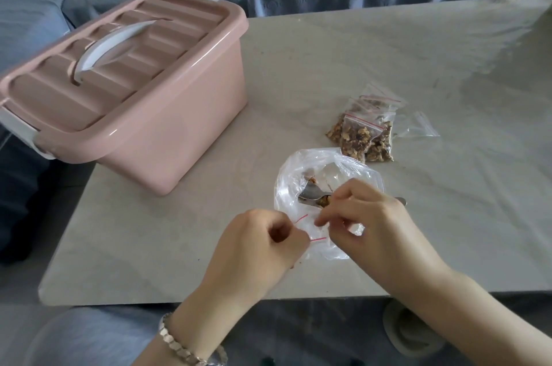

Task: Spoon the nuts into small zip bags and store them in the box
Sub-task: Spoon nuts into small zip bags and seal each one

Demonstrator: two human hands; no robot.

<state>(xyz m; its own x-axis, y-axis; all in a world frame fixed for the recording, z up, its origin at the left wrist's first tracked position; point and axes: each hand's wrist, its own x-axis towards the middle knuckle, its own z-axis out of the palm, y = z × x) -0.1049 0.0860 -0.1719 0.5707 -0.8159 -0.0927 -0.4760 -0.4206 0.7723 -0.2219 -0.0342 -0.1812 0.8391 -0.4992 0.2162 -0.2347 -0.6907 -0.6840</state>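
1. Head view, landmark item: pink box (167, 114), lid closed, white handle lying flat on top, standing on the worktop (328, 52).
2. Filled zip bags (358, 135): a small heap, red seal lines, packed with nuts; right of the box, well apart from it.
3. Empty zip bag (418, 126): flat, just beside the heap on the side away from the box.
4. Large clear bag (301, 168): open and crumpled, off the box's near right corner; only a few nuts (312, 180) inside.
5. Spoon (310, 197): metal, bowl inside the large clear bag; handle runs beneath the right hand, and I cannot tell whether it is held.
6. Small zip bag (316, 234): red-lined mouth, between both hands, on the person's side of the large clear bag.
7. Left hand (263, 246): grip pinching the small zip bag's box-side edge; bracelet (185, 347) on the wrist.
8. Right hand (373, 222): grip pinching the opposite edge.
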